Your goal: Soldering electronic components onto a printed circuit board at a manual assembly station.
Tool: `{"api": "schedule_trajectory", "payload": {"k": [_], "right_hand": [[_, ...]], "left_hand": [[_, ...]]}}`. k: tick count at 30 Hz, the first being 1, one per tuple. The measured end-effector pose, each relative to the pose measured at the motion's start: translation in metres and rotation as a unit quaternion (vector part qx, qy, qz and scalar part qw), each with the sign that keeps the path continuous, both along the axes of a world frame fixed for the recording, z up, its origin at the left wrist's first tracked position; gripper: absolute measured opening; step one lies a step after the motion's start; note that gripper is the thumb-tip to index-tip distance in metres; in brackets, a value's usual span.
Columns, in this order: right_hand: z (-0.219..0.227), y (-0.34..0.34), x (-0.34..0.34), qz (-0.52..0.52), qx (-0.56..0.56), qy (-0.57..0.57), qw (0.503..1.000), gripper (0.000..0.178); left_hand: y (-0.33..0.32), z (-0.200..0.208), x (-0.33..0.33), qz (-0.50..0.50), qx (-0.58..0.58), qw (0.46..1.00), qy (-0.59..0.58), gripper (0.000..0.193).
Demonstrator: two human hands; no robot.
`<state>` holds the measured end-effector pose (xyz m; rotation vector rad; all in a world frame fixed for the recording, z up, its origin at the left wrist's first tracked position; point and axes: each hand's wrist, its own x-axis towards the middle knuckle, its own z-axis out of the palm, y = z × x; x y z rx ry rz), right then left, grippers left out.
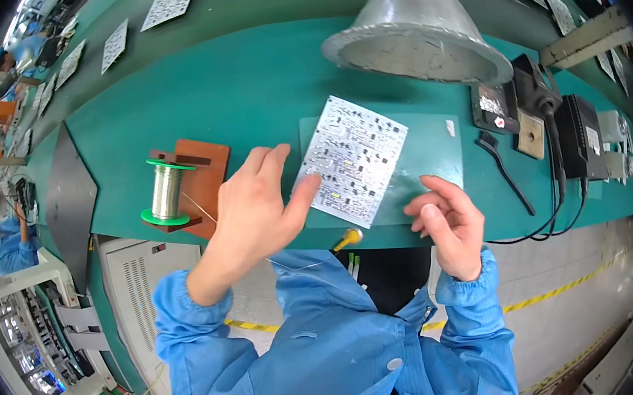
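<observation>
A white circuit board [359, 162] with small dark components lies tilted on a pale translucent mat [436, 162] on the green bench. My left hand [255, 196] is open at the board's left side, palm down, its thumb over the board's left edge; whether it presses on it I cannot tell. To the right of the board's lower corner, my right hand [450, 222] hovers with loosely bent fingers apart and nothing visible in them. Left of my left hand stands a solder wire spool [168, 191] with green flanges on a brown holder [210, 174].
Above the board hangs a silver extraction hood [422, 28]. At right are a black brush [507, 173], a sponge tray [530, 135], a soldering iron holder [541, 93] and a black box [582, 139] with cables. A yellow piece [349, 238] sits at the front edge. More boards [168, 1] lie behind.
</observation>
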<state>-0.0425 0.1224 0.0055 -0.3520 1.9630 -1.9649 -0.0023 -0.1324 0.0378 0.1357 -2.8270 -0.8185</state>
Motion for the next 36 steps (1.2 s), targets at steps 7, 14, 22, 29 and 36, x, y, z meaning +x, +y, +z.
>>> {"api": "schedule_trajectory", "payload": {"k": [7, 14, 22, 29, 36], "right_hand": [[-0.007, 0.005, 0.006, -0.001, -0.002, 0.025, 1.000, 0.036], [-0.009, 0.004, -0.013, -0.085, -0.013, 0.072, 0.994, 0.034], [0.013, -0.001, -0.017, 0.009, -0.102, -0.032, 0.994, 0.036], [0.015, 0.003, -0.015, 0.025, -0.180, -0.066, 0.981, 0.037], [0.028, 0.002, -0.029, 0.070, -0.126, -0.127, 0.981, 0.046]], "left_hand": [[0.014, -0.036, -0.009, 0.064, 0.166, 0.980, -0.086, 0.026], [0.013, -0.026, -0.009, 0.006, 0.571, 0.819, -0.058, 0.015], [0.016, -0.015, -0.006, -0.038, 0.625, 0.777, -0.068, 0.017], [0.022, -0.004, -0.003, -0.072, 0.605, 0.791, -0.057, 0.016], [0.035, 0.008, -0.011, -0.105, 0.576, 0.806, -0.093, 0.021]]}}
